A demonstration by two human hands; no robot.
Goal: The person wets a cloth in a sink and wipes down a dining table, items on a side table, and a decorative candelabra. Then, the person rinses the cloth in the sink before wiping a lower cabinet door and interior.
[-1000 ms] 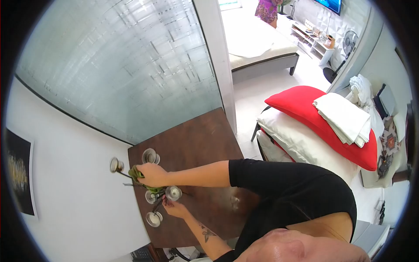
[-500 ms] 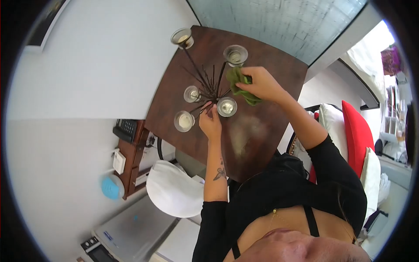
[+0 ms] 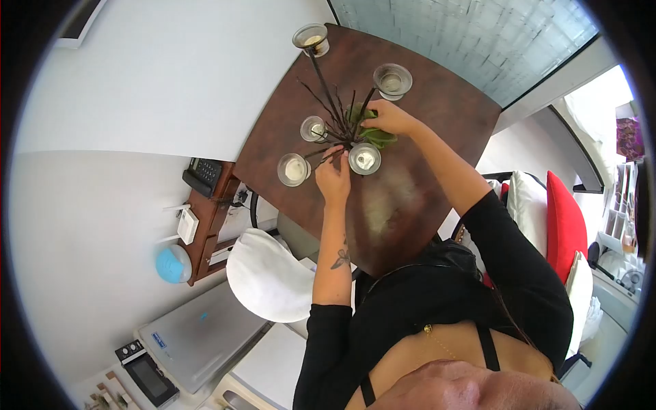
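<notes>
A dark, branch-like candle holder (image 3: 320,78) with several glass cups stands on the brown table (image 3: 451,102). At its base, my left hand (image 3: 333,179) has its fingers closed round the thin dark branches, just left of the nearest glass cup (image 3: 365,158). My right hand (image 3: 391,117) grips a crumpled green cloth (image 3: 380,137) and presses it in among the stems on the right side of the holder. Part of the cloth is hidden behind the stems and my fingers. Pale candles or wax show inside the cups, including the tallest one (image 3: 311,41) at the back.
A white wall borders the table on the left, with a glass panel (image 3: 465,41) behind. A black telephone (image 3: 203,176) sits on a wooden shelf unit at left. A white chair (image 3: 270,277) is near the table's front left; red and white cushions (image 3: 566,222) lie at right.
My right hand has moved left and inward with the green cloth, from beside the holder to among its stems. My left hand stays at the base. The view has shifted slightly.
</notes>
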